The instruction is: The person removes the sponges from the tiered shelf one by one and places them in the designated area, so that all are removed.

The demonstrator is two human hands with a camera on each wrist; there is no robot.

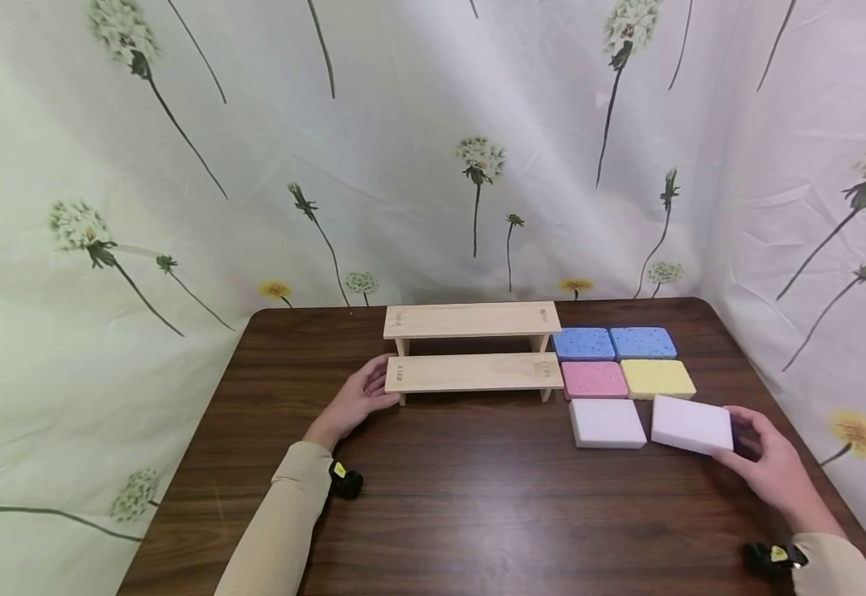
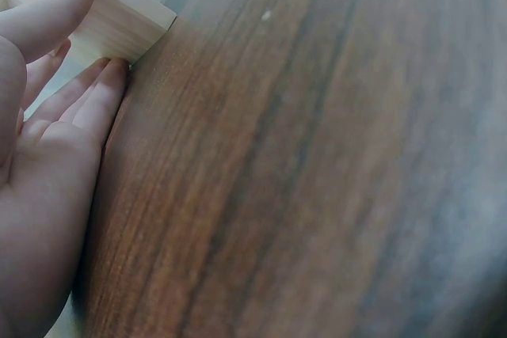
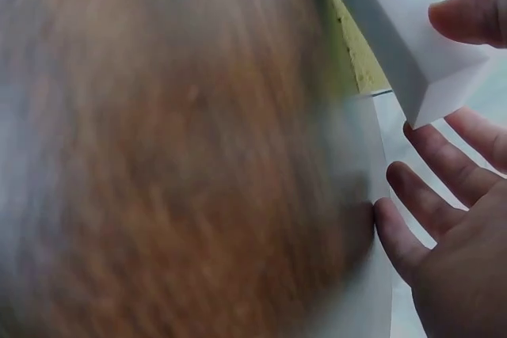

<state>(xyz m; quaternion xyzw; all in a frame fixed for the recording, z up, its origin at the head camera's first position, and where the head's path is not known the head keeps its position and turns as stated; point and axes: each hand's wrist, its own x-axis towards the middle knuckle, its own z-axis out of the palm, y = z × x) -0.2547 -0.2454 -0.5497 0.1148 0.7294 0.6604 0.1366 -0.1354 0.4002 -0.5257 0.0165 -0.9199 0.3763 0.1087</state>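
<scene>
In the head view, my left hand (image 1: 358, 396) is at the left end of the front wooden riser (image 1: 473, 372), thumb by its front corner and fingers behind. The left wrist view shows nearly straight fingers (image 2: 99, 104) right at the riser's pale leg (image 2: 131, 25). My right hand (image 1: 772, 463) pinches a white sponge block (image 1: 692, 424) by its right end, thumb in front. In the right wrist view, that block is tilted, with the thumb on one face, a fingertip at its lower corner and the other fingers spread. Another white sponge (image 1: 608, 424) lies just left of it.
A second wooden riser (image 1: 472, 320) stands behind the front one. Right of the risers lie two blue sponges (image 1: 584, 343), a pink sponge (image 1: 594, 380) and a yellow sponge (image 1: 658, 378). A flowered cloth (image 1: 403, 165) hangs behind the dark wooden table (image 1: 470, 505).
</scene>
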